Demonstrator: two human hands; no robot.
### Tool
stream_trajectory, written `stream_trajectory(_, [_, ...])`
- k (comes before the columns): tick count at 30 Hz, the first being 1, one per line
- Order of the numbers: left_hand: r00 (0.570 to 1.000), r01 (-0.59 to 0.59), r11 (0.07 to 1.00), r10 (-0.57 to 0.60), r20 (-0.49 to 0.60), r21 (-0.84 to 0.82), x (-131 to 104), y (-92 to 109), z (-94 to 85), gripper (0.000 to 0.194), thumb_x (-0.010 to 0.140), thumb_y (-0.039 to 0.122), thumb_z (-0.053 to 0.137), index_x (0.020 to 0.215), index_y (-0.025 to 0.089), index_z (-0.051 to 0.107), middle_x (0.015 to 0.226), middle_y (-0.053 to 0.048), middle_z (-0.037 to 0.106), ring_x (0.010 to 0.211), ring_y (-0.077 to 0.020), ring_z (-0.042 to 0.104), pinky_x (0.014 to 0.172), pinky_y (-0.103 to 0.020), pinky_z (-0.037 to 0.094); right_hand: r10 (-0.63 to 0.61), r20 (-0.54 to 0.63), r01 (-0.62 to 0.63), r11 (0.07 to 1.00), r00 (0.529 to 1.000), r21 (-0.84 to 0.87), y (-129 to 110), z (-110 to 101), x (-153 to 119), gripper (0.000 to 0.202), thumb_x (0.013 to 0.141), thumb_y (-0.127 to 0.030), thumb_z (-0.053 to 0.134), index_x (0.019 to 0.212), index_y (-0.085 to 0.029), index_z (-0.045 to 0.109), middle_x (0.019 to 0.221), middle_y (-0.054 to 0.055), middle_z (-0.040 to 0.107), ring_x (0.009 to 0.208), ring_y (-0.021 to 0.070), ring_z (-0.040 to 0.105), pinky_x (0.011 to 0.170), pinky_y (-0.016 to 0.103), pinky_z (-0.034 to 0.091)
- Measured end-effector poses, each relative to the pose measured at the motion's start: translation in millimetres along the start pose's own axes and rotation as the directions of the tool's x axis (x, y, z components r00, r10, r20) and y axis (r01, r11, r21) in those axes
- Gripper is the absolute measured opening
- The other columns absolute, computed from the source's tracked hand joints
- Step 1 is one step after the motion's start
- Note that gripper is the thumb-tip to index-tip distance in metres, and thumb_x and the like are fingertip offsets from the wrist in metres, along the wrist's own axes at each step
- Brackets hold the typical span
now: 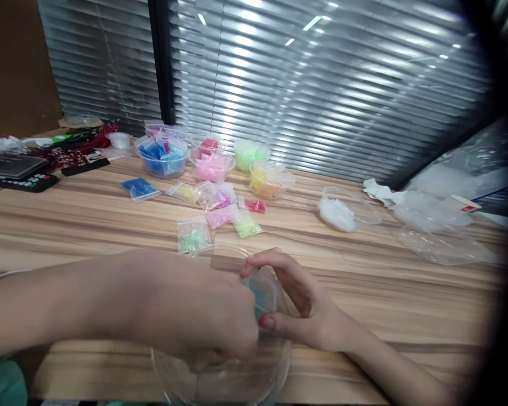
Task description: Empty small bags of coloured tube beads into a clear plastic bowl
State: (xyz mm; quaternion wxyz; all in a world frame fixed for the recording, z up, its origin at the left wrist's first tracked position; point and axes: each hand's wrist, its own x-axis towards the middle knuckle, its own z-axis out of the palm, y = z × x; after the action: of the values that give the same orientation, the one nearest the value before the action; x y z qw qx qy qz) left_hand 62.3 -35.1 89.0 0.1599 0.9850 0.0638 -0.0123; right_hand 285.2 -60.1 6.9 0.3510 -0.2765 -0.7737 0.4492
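A: L to R, what's risky?
B: Far L, blue packet (139,189) lies flat near the blue tub (161,169); no prob. Green bag (193,239) is just beyond the big clear bowl (254,384); shove the bowl fwd & the bag prob. slides too.
A: L hand?
B: L hand (224,316) is over the bowl, blurred, fingers curled. Tips hidden, so can't tell if it grips anything.
A: Small cup?
B: Small clear cup (271,290) w/ blue stuff (259,298) is above the bowl's R side, right by the L hand. R hand (315,318) has it clamped btwn thumb & fingers. Plastic looks thin, so too hard a squeeze could buckle it & spill. A bump from the L hand could do the same.
A: Spill goes where?
B: Mostly bowl, I'd guess; some could hit the table (364,304), as the cup's near the rim.
A: Far R?
B: White-filled tub (337,214), well apart. Low risk.
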Motion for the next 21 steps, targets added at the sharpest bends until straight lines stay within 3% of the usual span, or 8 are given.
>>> stream_trajectory(2, [0.991,-0.032,0.995,0.044,0.128,-0.095,2,-4,-17.0,0.024,0.068,-0.001,0.076,0.064,0.017,0.061,0.062,0.008,0.065,0.054,-0.0074,0.053,0.05,-0.02,0.042,-0.011,-0.008,0.011,1.0,1.0,-0.008,-1,1,-1,0.063,0.083,-0.024,0.074,0.137,-0.034,0.044,0.127,0.007,0.054,0.12,0.0229,0.053,0.104,0.04,0.044])
stream_trajectory(3, [0.991,-0.019,0.989,0.037,0.125,-0.147,2,-5,-24.6,0.024,0.069,-0.004,0.073,0.066,0.017,0.061,0.065,0.007,0.066,0.054,-0.0067,0.053,0.049,-0.019,0.041,-0.008,-0.007,0.008,1.0,1.0,-0.017,-2,1,-2,0.064,0.082,-0.024,0.074,0.138,-0.034,0.044,0.128,0.007,0.054,0.12,0.0231,0.053,0.104,0.04,0.044])
stream_trajectory(6, [0.985,-0.04,0.958,-0.01,-0.172,-0.284,2,-9,-36.7,0.024,0.074,-0.008,0.064,0.074,0.017,0.063,0.073,0.007,0.067,0.06,-0.0051,0.057,0.053,-0.013,0.042,0.018,-0.019,-0.019,0.997,1.0,-0.072,-5,2,-2,0.065,0.082,-0.028,0.075,0.138,-0.033,0.042,0.128,0.006,0.055,0.119,0.0239,0.054,0.105,0.042,0.044])
stream_trajectory(8, [0.928,-0.111,0.929,-0.03,-0.37,-0.353,5,-10,-33.7,0.022,0.078,-0.006,0.061,0.08,0.016,0.064,0.078,0.006,0.068,0.065,-0.0042,0.06,0.059,-0.011,0.046,0.012,-0.031,-0.015,0.994,0.999,-0.109,-6,3,-2,0.065,0.081,-0.03,0.075,0.137,-0.032,0.042,0.127,0.006,0.055,0.119,0.0237,0.054,0.106,0.042,0.044])
stream_trajectory(10, [0.893,-0.129,0.918,-0.056,-0.446,-0.374,11,-12,-25.3,0.017,0.079,-0.003,0.063,0.081,0.014,0.064,0.077,0.005,0.068,0.066,-0.0035,0.06,0.06,-0.01,0.046,-0.007,-0.03,0.003,0.994,1.0,-0.108,-7,4,-1,0.059,0.082,-0.03,0.075,0.132,-0.031,0.044,0.125,0.005,0.055,0.118,0.0224,0.055,0.104,0.039,0.046])
stream_trajectory(14, [0.923,-0.08,0.948,-0.047,-0.383,-0.309,19,-13,-10.5,0.007,0.084,0.006,0.068,0.085,0.012,0.068,0.073,0.004,0.063,0.066,-0.0062,0.057,0.061,-0.015,0.043,-0.02,-0.038,0.017,0.997,0.999,-0.07,-7,5,1,0.053,0.082,-0.029,0.075,0.127,-0.031,0.045,0.123,0.005,0.056,0.116,0.022,0.056,0.102,0.038,0.048])
stream_trajectory(18, [0.952,-0.102,0.964,0.023,-0.305,-0.245,17,-12,-9.6,0.015,0.092,0.004,0.06,0.102,0.012,0.067,0.106,-0.003,0.068,0.093,-0.0103,0.063,0.081,-0.016,0.045,-0.013,-0.045,0.01,0.998,0.999,-0.059,-6,5,0,0.073,0.081,-0.027,0.077,0.141,-0.036,0.036,0.137,0.004,0.049,0.13,0.0232,0.047,0.111,0.04,0.04])
stream_trajectory(21, [0.964,-0.072,0.977,0.016,-0.266,-0.201,12,-10,-12.0,0.017,0.089,0.0,0.062,0.1,0.013,0.065,0.112,-0.001,0.067,0.096,-0.0093,0.063,0.081,-0.015,0.045,0.004,-0.033,-0.006,0.999,0.999,-0.04,-6,4,-1,0.077,0.081,-0.023,0.077,0.142,-0.042,0.033,0.139,0.0,0.047,0.132,0.0189,0.044,0.112,0.034,0.038])
